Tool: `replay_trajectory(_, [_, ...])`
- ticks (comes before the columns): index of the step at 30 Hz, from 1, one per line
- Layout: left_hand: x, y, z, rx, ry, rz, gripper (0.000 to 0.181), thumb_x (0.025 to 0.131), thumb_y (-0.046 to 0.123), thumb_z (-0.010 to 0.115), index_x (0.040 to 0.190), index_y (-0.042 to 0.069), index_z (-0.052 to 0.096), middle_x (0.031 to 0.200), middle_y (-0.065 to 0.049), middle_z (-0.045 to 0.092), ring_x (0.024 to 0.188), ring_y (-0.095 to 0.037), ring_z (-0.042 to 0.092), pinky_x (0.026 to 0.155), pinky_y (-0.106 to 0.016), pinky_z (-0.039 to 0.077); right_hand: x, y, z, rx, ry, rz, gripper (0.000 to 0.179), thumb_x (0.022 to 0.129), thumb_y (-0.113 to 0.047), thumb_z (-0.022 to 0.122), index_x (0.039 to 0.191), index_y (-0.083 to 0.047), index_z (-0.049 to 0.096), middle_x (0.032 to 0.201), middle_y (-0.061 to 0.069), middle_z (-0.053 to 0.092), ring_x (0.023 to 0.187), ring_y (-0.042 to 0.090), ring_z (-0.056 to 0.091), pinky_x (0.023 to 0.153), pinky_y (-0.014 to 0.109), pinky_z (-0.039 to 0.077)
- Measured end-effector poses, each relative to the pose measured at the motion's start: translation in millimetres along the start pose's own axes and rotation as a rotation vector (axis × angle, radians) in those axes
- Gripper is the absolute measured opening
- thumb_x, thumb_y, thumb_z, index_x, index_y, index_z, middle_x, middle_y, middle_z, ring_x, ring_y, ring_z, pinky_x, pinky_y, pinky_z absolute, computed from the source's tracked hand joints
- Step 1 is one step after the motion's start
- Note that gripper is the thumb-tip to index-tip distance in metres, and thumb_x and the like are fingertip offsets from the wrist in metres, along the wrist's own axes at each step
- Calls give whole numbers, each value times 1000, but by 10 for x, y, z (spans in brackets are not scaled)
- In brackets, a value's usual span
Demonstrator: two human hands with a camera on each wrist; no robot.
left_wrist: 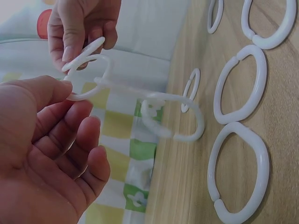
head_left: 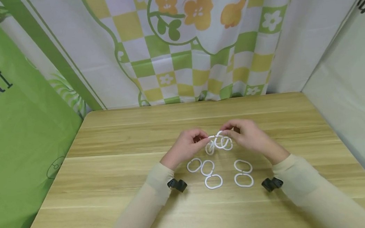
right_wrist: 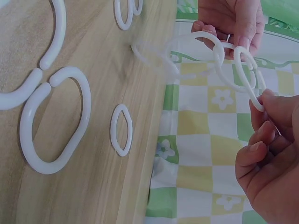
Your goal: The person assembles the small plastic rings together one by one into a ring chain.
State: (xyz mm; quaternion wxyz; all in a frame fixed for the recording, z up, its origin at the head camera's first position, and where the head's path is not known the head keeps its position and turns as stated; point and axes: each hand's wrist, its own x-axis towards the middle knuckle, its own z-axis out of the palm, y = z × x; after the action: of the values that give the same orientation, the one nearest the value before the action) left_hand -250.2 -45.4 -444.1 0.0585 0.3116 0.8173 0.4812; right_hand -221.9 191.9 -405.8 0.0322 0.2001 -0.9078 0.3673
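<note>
My left hand (head_left: 187, 145) pinches a white oval plastic ring (left_wrist: 110, 70) between thumb and index finger, its other fingers loosely bent. Just to the right, my right hand (head_left: 248, 138) pinches another white ring (right_wrist: 239, 70) with thumb and fingertips. The two held rings overlap between the hands; whether they are linked I cannot tell. More rings trail from the left hand's ring as a short chain, with a blurred ring (left_wrist: 201, 119) dangling over the table. One separate ring (right_wrist: 112, 130) lies on the wood close below the hands.
Nearer me on the wooden table (head_left: 128, 201) lie three touching rings (head_left: 214, 188) at left and two touching rings (head_left: 244, 186) at right. Behind the table's far edge hangs a checkered curtain (head_left: 182, 61). Green cloth (head_left: 22, 113) hangs at left, white cloth (head_left: 349, 72) at right.
</note>
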Motion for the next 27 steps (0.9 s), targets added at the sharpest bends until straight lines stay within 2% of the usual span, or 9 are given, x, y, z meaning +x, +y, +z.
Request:
replay_trajectory(5, [-2,33,7,19,-21,19,16,96,17,65,100,2,70,83,2,63,74,-11,56,66,-24,48,11,-3,-6,4,23,2,8,92,-13,70,99,-10,73,74,0,63,60,18,51,49,27,42])
replay_trajectory(12, [-9,37,11,50,-29,56,11,97,17,64,98,8,70,82,4,63,71,-9,54,64,-24,47,6,10,10,3,-1,9,8,92,-12,70,98,-11,73,82,2,67,59,15,50,48,27,42])
replay_trajectory(16, [15,36,39,45,-30,69,12,97,16,64,98,6,70,82,3,62,71,-9,54,63,-23,47,-13,30,7,2,-2,5,7,91,-11,70,98,-10,74,83,2,67,57,14,49,48,27,41])
replay_trajectory(20, [27,37,54,24,-39,54,15,97,18,64,100,4,70,83,3,62,71,-11,55,63,-24,47,-31,44,-4,8,-2,27,9,92,-12,69,99,-9,73,81,2,67,57,15,50,48,27,41])
replay_trajectory(27, [11,29,49,-4,-62,25,10,95,24,68,100,15,71,84,6,64,73,-12,57,64,-27,49,-16,20,3,33,48,40,11,94,-18,68,101,-11,72,75,4,63,60,16,51,50,28,42])
